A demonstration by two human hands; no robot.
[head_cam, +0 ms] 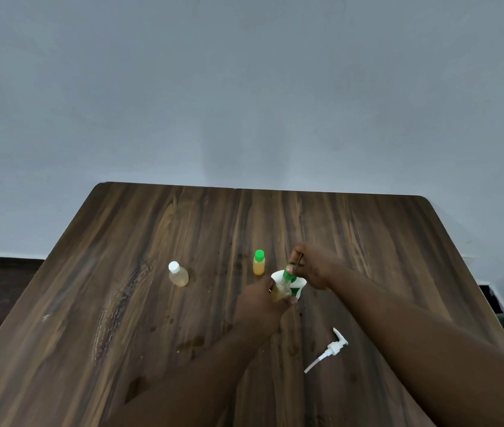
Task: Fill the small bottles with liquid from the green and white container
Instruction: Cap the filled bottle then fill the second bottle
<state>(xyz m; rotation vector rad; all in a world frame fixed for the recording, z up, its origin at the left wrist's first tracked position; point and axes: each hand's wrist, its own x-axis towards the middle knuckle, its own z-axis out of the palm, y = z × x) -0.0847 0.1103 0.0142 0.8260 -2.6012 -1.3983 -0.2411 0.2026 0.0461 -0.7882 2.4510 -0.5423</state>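
The step in hand is judged to be the capping of a small bottle (279, 293). It is best done with the bottle kept upright and steady in the curled fingers (270, 286) of the left hand (260, 306), while the green cap (288, 276), pinched by the right hand (315, 266), is seated squarely on the neck before it is turned, so that nothing is spilled; whether the cap is already seated cannot be told. The bottle is clear and is seen to hold amber liquid. The green and white container (300, 285) is stood on the tabletop (152, 318) just behind the fingers. A green-capped bottle (258, 263) is stood just left of the fingers, a white-capped bottle (178, 275) well to their left, and a white pump (329, 349) is laid nearer the person
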